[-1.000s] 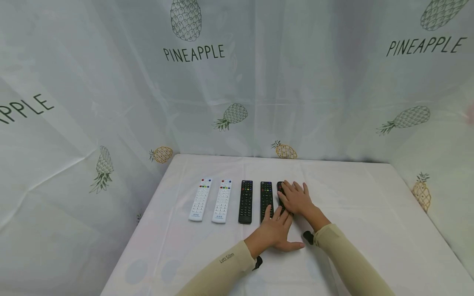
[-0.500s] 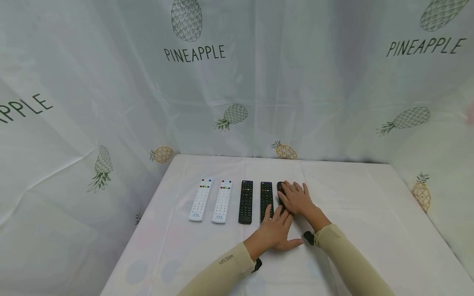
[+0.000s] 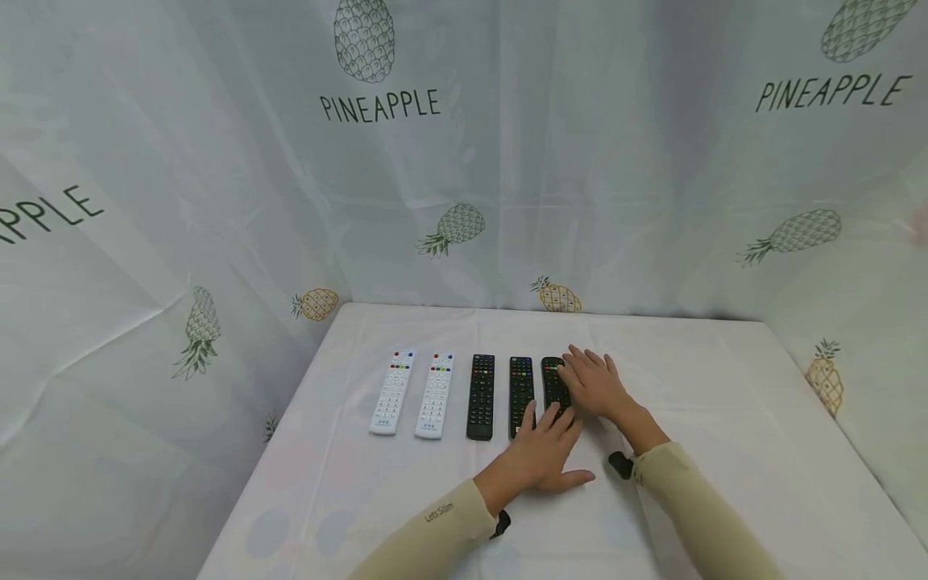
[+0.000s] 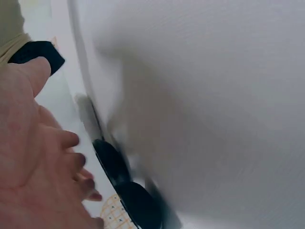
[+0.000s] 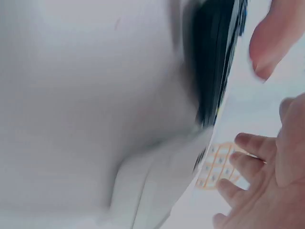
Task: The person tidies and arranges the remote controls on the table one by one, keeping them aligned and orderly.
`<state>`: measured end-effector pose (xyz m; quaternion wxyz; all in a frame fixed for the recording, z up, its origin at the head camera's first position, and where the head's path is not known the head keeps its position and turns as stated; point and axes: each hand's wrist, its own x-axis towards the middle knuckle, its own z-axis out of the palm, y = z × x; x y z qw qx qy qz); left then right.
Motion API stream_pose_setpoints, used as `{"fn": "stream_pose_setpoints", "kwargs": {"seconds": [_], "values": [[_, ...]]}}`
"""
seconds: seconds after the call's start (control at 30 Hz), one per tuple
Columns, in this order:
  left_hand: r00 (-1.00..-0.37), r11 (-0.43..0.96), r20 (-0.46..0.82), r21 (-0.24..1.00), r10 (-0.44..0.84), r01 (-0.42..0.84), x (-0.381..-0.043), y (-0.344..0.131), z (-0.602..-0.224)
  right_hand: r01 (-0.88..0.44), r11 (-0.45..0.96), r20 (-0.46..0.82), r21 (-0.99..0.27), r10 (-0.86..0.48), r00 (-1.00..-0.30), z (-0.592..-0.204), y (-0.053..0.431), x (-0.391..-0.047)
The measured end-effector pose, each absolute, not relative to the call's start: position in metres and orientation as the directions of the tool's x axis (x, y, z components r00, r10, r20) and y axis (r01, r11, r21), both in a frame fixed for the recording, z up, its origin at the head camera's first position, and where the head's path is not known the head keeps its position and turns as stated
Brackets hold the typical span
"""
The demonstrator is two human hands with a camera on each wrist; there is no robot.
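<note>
Two white remote controls, the outer one [image 3: 391,392] and the inner one [image 3: 435,395], lie at the left of a row in the head view. Three black remote controls follow: a left one [image 3: 481,396], a middle one [image 3: 521,387] and a right one [image 3: 554,387]. My left hand [image 3: 540,455] is spread palm down over the near ends of the middle and right black remotes. My right hand [image 3: 594,387] has its fingers extended by the right black remote's right edge, partly covering it. Whether either hand touches a remote I cannot tell.
The remotes lie on a white-covered table [image 3: 689,387]. A pale curtain [image 3: 616,161] printed with pineapples hangs behind it and along both sides. A dark strap piece [image 3: 621,465] shows at the right wrist, another [image 3: 501,524] at the left.
My right hand has shifted right and slightly away, uncovering more of the right black remote. The left hand has barely moved; its fingers reach slightly further right. The remotes stay about where they were.
</note>
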<state>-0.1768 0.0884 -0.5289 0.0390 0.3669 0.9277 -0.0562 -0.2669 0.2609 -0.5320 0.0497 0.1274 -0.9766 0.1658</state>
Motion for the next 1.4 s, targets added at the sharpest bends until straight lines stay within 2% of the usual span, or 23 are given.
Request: {"fn": "stream_pose_setpoints", "kwargs": {"seconds": [0.13,0.3,0.47,0.6,0.7,0.9,1.13,1.4], "values": [[-0.669,0.668,0.03,-0.089,0.743,0.739,-0.174,0.093,-0.527,-0.289,0.893,0.231,-0.345,-0.218,-0.948,-0.527,0.281,-0.262],[-0.597,0.632,0.232,-0.121,0.768,0.766,-0.166,0.106,-0.52,-0.318,0.864,0.239,-0.39,-0.239,-0.941,-0.526,0.298,-0.256],[-0.571,0.596,0.186,-0.136,0.8,0.791,-0.157,0.13,-0.517,-0.335,0.83,0.215,-0.446,-0.264,-0.94,-0.528,0.308,-0.253],[-0.598,0.61,0.123,-0.119,0.792,0.784,-0.153,0.147,-0.521,-0.327,0.813,0.138,-0.481,-0.298,-0.945,-0.526,0.308,-0.253],[-0.643,0.651,0.106,-0.115,0.759,0.75,-0.153,0.155,-0.523,-0.324,0.817,0.088,-0.476,-0.322,-0.943,-0.525,0.306,-0.254],[-0.719,0.723,0.085,-0.13,0.69,0.678,-0.153,0.165,-0.526,-0.319,0.832,0.05,-0.454,-0.333,-0.941,-0.525,0.304,-0.253],[-0.755,0.742,0.035,-0.221,0.655,0.633,-0.149,0.169,-0.531,-0.291,0.839,0.007,-0.46,-0.325,-0.946,-0.526,0.304,-0.252],[-0.778,0.758,-0.052,-0.196,0.626,0.623,-0.149,0.169,-0.535,-0.315,0.863,0.032,-0.394,-0.33,-0.943,-0.53,0.303,-0.25]]}}
